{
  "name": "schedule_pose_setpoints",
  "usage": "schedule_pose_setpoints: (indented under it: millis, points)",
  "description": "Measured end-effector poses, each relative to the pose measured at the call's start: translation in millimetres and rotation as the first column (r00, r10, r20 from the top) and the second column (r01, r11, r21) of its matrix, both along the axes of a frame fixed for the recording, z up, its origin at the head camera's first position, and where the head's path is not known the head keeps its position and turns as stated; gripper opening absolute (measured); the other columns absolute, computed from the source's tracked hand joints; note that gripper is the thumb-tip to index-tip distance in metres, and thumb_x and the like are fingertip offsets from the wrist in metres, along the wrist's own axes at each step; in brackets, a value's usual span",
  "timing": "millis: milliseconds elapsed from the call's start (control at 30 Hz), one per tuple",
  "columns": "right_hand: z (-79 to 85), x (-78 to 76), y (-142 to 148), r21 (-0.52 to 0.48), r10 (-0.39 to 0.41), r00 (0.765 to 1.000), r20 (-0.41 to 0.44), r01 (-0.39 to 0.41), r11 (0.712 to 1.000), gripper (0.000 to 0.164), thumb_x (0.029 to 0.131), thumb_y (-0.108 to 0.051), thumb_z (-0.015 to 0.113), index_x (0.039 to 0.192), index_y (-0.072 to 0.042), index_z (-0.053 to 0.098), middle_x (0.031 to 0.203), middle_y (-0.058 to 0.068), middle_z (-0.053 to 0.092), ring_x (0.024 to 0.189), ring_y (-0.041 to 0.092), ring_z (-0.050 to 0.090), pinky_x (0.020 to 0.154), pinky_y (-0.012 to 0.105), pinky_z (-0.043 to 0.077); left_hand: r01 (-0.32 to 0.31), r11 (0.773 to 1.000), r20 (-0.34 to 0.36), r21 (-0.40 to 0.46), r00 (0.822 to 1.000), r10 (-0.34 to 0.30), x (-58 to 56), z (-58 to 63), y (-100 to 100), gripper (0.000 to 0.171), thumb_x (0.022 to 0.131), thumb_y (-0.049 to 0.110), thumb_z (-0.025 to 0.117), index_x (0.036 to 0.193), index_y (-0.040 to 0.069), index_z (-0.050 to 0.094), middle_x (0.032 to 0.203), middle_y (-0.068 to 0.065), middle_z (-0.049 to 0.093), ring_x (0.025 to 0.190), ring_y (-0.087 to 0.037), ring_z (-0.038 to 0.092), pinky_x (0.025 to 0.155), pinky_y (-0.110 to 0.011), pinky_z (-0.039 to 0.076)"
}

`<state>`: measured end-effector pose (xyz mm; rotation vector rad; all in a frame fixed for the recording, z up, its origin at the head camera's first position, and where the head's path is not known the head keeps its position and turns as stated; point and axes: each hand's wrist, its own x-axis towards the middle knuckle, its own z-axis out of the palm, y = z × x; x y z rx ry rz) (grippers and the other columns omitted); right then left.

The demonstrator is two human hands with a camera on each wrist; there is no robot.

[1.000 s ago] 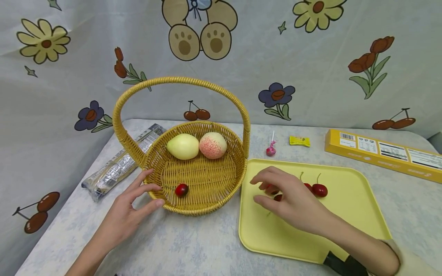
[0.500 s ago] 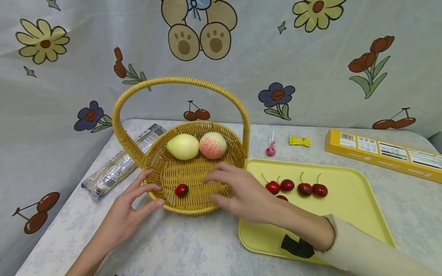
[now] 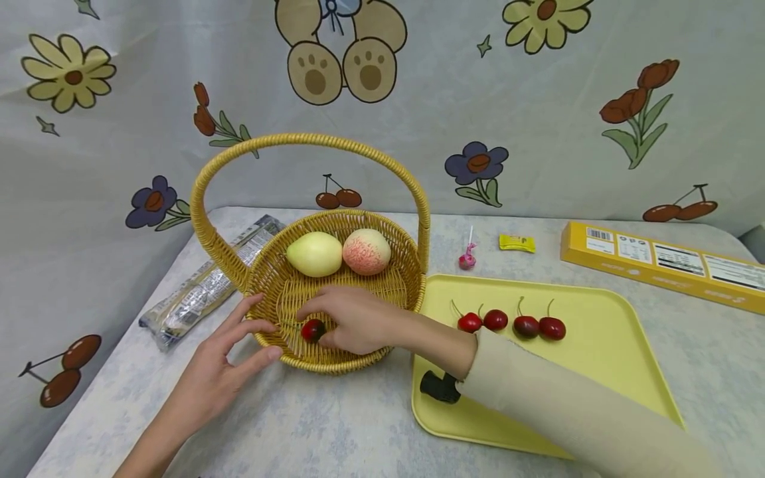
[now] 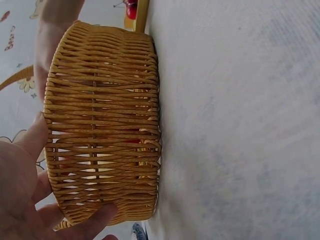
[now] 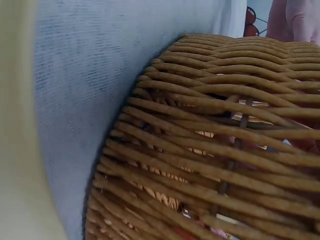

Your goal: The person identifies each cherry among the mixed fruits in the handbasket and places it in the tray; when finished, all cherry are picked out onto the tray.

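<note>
In the head view, a yellow wicker basket (image 3: pixel 335 362) with a tall arched handle stands left of centre. A pale yellow-green pear (image 3: pixel 315 254) and a pink-speckled peach (image 3: pixel 366 252) lie at its back. One dark red cherry (image 3: pixel 312 330) lies near the front. My right hand (image 3: pixel 352 320) reaches inside, index finger and thumb arched on either side of that cherry; a firm pinch is not visible. My left hand (image 3: pixel 218 372) rests its spread, relaxed fingers against the basket's left rim. In the left wrist view, left fingers (image 4: pixel 95 222) touch the woven side.
A yellow tray (image 3: pixel 597 398) lies on the right, with several stemmed cherries (image 3: pixel 526 326), partly under my right forearm. Behind it are a pink lollipop (image 3: pixel 467 256), a yellow wrapped candy (image 3: pixel 516 243) and a long yellow box (image 3: pixel 657 265). A silvery packet (image 3: pixel 197 299) lies left of the basket.
My right hand has moved left from above the tray into the basket, down to the cherry there. My left hand has stayed at the rim. The basket and fruit have not moved.
</note>
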<state>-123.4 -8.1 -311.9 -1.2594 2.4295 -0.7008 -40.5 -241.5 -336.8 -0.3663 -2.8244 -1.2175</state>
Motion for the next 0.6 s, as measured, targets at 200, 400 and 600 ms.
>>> schedule_pose_setpoints:
  millis: [200, 400, 600]
  points:
    - [-8.4, -4.1, -10, 0.066, 0.045, 0.998, 0.032, -0.047, 0.997, 0.043, 0.089, -0.005, 0.069, 0.131, -0.014, 0.064, 0.13, 0.003, 0.059, 0.121, 0.015, 0.052, 0.1, 0.029, 0.04, 0.005, 1.0, -0.004, 0.0, 1.0, -0.005, 0.6, 0.6, 1, 0.019, 0.09, 0.019, 0.074, 0.108, 0.015, 0.068, 0.156, -0.012, 0.035, 0.137, -0.042, 0.036, 0.092, -0.064, 0.04]
    - [-15.5, -6.1, -13, 0.097, 0.071, 0.997, 0.038, -0.075, 0.992, 0.046, 0.088, 0.0, 0.066, 0.131, -0.014, 0.065, 0.126, 0.002, 0.061, 0.117, 0.012, 0.052, 0.101, 0.027, 0.039, 0.003, 1.0, -0.009, 0.004, 1.0, -0.003, 1.1, 1.2, 1, 0.017, 0.09, 0.019, 0.074, 0.106, 0.015, 0.068, 0.156, -0.011, 0.035, 0.137, -0.042, 0.037, 0.093, -0.063, 0.039]
    - [-18.4, -7.3, -15, 0.088, 0.11, 0.993, 0.032, -0.113, 0.99, 0.044, 0.088, 0.003, 0.064, 0.13, -0.01, 0.066, 0.125, 0.002, 0.063, 0.119, 0.013, 0.053, 0.102, 0.027, 0.038, 0.001, 1.0, -0.011, -0.003, 1.0, -0.001, 0.7, 1.1, 1, 0.018, 0.09, 0.019, 0.074, 0.106, 0.015, 0.068, 0.155, -0.011, 0.035, 0.137, -0.041, 0.038, 0.092, -0.062, 0.04]
